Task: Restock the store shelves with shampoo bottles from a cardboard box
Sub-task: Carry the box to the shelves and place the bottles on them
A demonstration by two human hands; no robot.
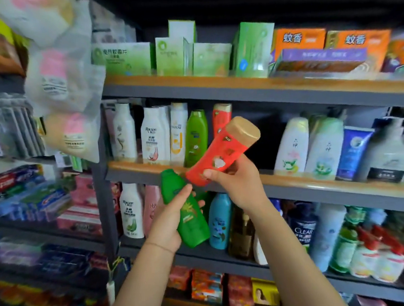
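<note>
My right hand (236, 186) grips a red shampoo bottle (222, 151) with a gold cap by its base, tilted up to the right in front of the middle shelf (316, 181). My left hand (170, 218) holds a green shampoo bottle (188, 212), tilted with its cap up-left, below the shelf edge. On the middle shelf stand a matching green bottle (196, 136) and a red bottle (221, 117) beside white ones (152, 137). A dark gap lies to the right of the red one. The cardboard box is out of view.
The top shelf (239, 84) carries green and orange boxes. White and blue bottles (314, 146) fill the middle shelf's right part. The lower shelf holds more bottles (220, 220). Hanging plastic bags (61, 78) and toothpaste boxes (28, 199) crowd the left.
</note>
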